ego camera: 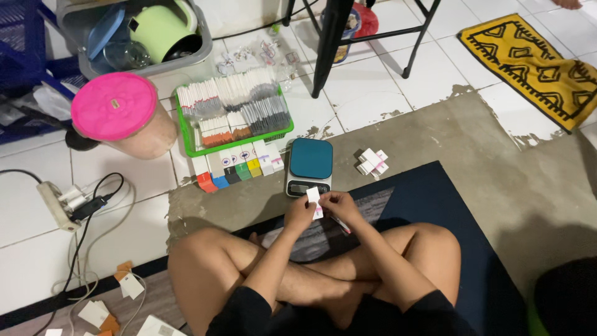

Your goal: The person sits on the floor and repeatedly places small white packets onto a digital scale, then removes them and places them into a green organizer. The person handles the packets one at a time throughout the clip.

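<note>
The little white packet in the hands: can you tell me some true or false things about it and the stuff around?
1. Both hands, left hand and right hand, hold the small white packet. True.
2. The scale has a red top. False: its top is teal.
3. The green basket holds rows of small packets. True.
4. The big tub's lid is blue. False: it is pink.
5. The yellow patterned mat lies under the scale. False: it lies far off to the right, on the tiles.
</note>
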